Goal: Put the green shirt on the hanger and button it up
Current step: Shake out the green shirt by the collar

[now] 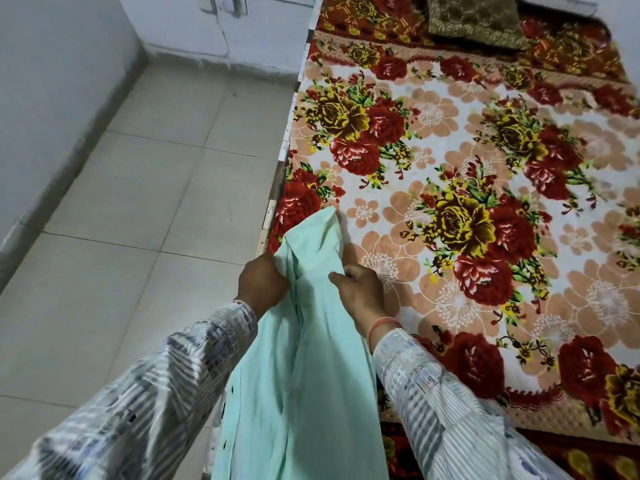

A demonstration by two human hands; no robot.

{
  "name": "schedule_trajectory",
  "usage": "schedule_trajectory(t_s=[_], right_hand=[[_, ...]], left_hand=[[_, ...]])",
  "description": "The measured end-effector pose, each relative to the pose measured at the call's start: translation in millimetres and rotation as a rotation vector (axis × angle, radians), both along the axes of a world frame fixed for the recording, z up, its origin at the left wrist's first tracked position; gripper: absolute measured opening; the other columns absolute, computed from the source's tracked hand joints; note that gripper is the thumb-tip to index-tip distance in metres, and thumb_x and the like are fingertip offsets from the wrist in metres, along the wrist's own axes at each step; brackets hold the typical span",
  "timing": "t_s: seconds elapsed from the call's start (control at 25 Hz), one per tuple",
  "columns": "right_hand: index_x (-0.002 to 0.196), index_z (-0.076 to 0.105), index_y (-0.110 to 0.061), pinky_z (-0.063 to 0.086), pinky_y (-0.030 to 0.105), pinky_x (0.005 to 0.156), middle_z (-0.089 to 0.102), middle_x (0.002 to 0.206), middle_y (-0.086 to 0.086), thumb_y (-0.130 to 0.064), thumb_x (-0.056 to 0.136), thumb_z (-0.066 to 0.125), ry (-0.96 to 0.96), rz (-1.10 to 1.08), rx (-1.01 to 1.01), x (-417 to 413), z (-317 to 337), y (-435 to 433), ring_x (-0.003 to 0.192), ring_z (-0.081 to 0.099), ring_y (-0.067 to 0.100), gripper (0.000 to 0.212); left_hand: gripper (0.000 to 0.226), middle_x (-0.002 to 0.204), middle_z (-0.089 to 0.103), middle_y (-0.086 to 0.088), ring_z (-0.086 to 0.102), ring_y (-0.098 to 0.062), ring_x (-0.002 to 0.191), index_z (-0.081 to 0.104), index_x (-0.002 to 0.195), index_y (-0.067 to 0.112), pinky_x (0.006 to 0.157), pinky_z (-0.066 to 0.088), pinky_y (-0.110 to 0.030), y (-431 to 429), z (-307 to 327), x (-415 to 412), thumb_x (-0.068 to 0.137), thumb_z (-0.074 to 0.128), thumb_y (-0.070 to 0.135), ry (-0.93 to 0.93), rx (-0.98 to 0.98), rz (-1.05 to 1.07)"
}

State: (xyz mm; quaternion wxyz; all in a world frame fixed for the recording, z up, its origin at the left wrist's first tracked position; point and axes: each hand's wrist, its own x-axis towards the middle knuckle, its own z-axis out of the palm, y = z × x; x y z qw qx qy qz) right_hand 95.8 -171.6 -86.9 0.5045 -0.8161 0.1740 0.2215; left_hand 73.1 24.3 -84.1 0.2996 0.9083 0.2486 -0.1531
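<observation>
The pale green shirt (304, 358) hangs in front of me, its upper end resting on the near left corner of the bed. My left hand (263, 282) grips the fabric on its left side, fingers closed into the cloth. On the right side, my right hand (360, 292) pinches the shirt between thumb and fingers. Dark buttons show along the shirt's lower left edge. No hanger is visible; I cannot tell whether one is inside the shirt.
A bed with a floral red, yellow and peach blanket (467, 174) fills the right side. A brown patterned cushion (474, 19) lies at its far end. Beige floor tiles (145, 202) lie to the left, with white cabinet doors (221, 26) beyond.
</observation>
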Motion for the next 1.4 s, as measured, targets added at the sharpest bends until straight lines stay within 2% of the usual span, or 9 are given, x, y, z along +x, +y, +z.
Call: schedule_trajectory(t_s=[0.2,0.32,0.48,0.6,0.72,0.88,1.2,1.32,1.4], right_hand=[[0.122,0.078,-0.017,0.054,0.054,0.110,0.081,0.122,0.008,-0.019,0.075,0.078,0.136,-0.158,0.495,-8.4,53.8,-16.8,0.118,0.074,0.036,0.047],[0.124,0.075,-0.001,0.054,0.060,0.109,0.077,0.124,0.024,-0.005,0.091,0.071,0.198,-0.185,0.590,-14.9,94.7,-25.7,0.122,0.069,0.050,0.033],[0.131,0.071,0.001,0.057,0.051,0.103,0.074,0.128,0.025,-0.009,0.099,0.065,0.267,-0.080,0.734,-34.5,153.7,-39.4,0.115,0.073,0.043,0.034],[0.137,0.068,-0.002,0.052,0.053,0.110,0.070,0.137,0.023,-0.009,0.097,0.067,0.237,0.019,0.796,-53.9,202.6,-54.7,0.120,0.069,0.039,0.041],[0.129,0.074,-0.005,0.059,0.049,0.103,0.074,0.128,0.021,-0.008,0.087,0.070,0.192,0.075,0.797,-72.3,253.7,-76.0,0.113,0.073,0.036,0.042],[0.121,0.078,-0.008,0.065,0.038,0.088,0.079,0.117,0.016,-0.008,0.085,0.068,0.086,0.153,0.809,-108.7,319.5,-114.2,0.100,0.078,0.029,0.037],[0.126,0.070,-0.001,0.058,0.051,0.101,0.078,0.122,0.022,0.003,0.098,0.068,-0.205,0.121,0.414,-209.0,423.6,-241.6,0.108,0.075,0.037,0.028],[0.106,0.074,-0.003,0.064,0.044,0.086,0.080,0.110,0.023,0.012,0.091,0.071,-0.347,0.112,0.378,-253.3,490.0,-267.8,0.091,0.076,0.031,0.022],[0.099,0.073,-0.007,0.067,0.039,0.076,0.082,0.097,0.016,0.014,0.088,0.072,-0.425,0.099,0.394,-264.7,525.4,-274.1,0.080,0.078,0.026,0.024]], left_hand=[[0.027,0.104,0.078,-0.019,0.073,-0.040,0.095,0.081,0.102,0.010,0.081,0.060,-0.040,0.2,15.8,0.7,0.081,0.081,0.026,0.028,-0.037,-0.016],[0.056,0.123,0.074,-0.012,0.072,-0.035,0.112,0.071,0.127,0.014,0.094,0.057,-0.038,-11.7,37.6,-5.6,0.076,0.089,0.031,-0.077,-0.239,-0.007],[0.040,0.118,0.072,0.013,0.068,-0.014,0.117,0.068,0.121,0.032,0.110,0.053,-0.029,-33.9,25.3,-22.9,0.092,0.083,0.009,-0.220,-0.487,-0.089],[0.054,0.133,0.075,-0.006,0.071,-0.030,0.122,0.056,0.145,0.020,0.107,0.056,-0.053,-43.1,24.3,-25.7,0.098,0.078,0.036,-0.202,-0.578,-0.037],[0.070,0.124,0.073,-0.008,0.071,-0.034,0.109,0.051,0.147,0.010,0.089,0.054,-0.038,-58.7,104.0,-41.7,0.092,0.075,0.046,-0.190,-0.370,0.069],[0.047,0.090,0.079,-0.014,0.072,-0.036,0.083,0.080,0.091,0.007,0.064,0.042,-0.033,-75.4,169.3,-71.3,0.080,0.068,0.051,-0.135,-0.294,-0.199],[0.047,0.111,0.081,-0.026,0.077,-0.051,0.104,0.081,0.113,0.000,0.097,0.061,-0.067,-142.5,383.2,-184.5,0.075,0.090,0.025,-0.239,-0.860,-0.080],[0.060,0.121,0.077,-0.028,0.072,-0.044,0.108,0.076,0.120,-0.002,0.107,0.057,-0.056,-181.6,478.2,-230.0,0.079,0.086,0.040,-0.265,-1.023,-0.146],[0.054,0.101,0.075,-0.022,0.066,-0.033,0.091,0.077,0.108,0.002,0.089,0.055,-0.043,-196.1,528.2,-246.8,0.078,0.080,0.047,-0.296,-1.146,-0.244]])
